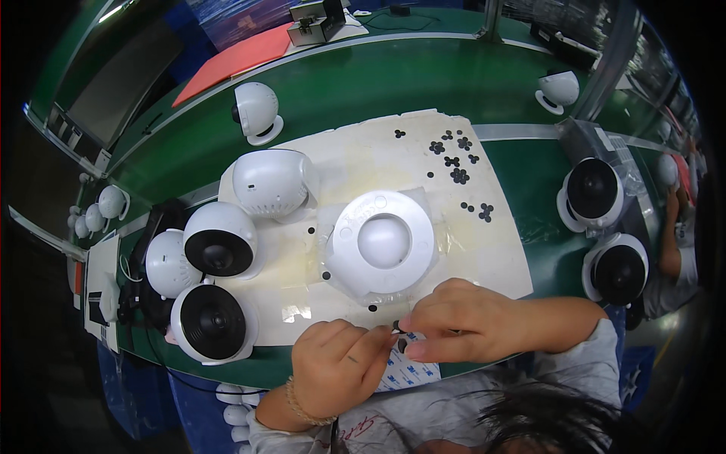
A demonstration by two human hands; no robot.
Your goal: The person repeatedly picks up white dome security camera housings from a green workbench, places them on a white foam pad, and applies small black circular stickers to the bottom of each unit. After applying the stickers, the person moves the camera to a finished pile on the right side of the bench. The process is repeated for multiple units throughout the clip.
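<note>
My left hand [333,367] and my right hand [473,325] meet at the board's near edge, fingers closed. Between the fingertips is a small black round pad [401,345], with another dark bit beside it. Below them is a white backing sheet [412,374] with blue print; the left fingers pinch at its upper part, while the right thumb and forefinger close at the black pad. Just beyond the hands, a white camera stand [348,261] lies with its ring-shaped base up, on a clear film. A loose black pad [372,308] lies between stand and hands.
The pale board [484,257] carries several black pads [460,175] at the far right. White ball-shaped cameras [214,321] crowd its left side; two more [620,268] stand right. Another camera [257,112] stands on the green bench [355,83]. A co-worker's arm [671,234] shows far right.
</note>
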